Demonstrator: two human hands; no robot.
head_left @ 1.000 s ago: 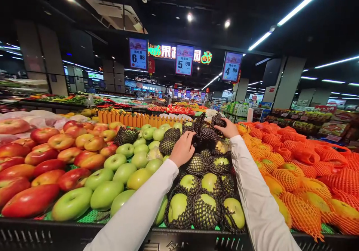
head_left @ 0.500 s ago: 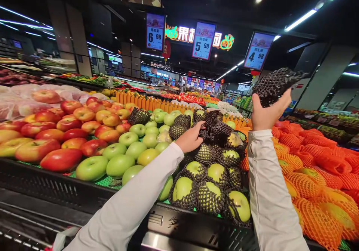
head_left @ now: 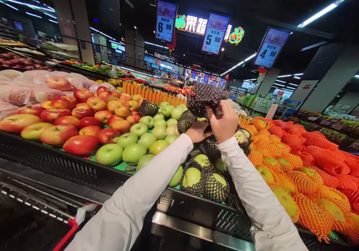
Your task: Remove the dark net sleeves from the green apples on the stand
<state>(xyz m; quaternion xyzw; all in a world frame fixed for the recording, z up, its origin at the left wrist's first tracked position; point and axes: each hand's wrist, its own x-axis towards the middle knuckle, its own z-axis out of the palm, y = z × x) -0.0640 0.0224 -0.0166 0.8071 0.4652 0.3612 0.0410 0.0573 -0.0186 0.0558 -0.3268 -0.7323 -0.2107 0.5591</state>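
My right hand point(head_left: 224, 121) is closed on a bunch of black foam fruit nets point(head_left: 208, 94), held up above the green apples. Just left of it and lower, my left hand point(head_left: 197, 131) reaches in among dark netting. Its fingers look bent, and their tips are partly hidden behind my right hand, so what they hold is unclear. Below both hands, several green apples in black nets point(head_left: 192, 178) fill the front of the crate. To the left lie bare green apples point(head_left: 134, 153). A netted apple point(head_left: 148, 108) rests farther back.
Red apples point(head_left: 81, 145) are piled on the left, and oranges in orange nets point(head_left: 301, 183) on the right. The black crate edge point(head_left: 193, 208) runs along the front. A cart's red bar point(head_left: 67, 234) shows at lower left. Price signs point(head_left: 215, 33) hang overhead.
My right hand has come left and down with the black nets, close to my left hand. My left hand stays near the netted apples. The view has shifted slightly.
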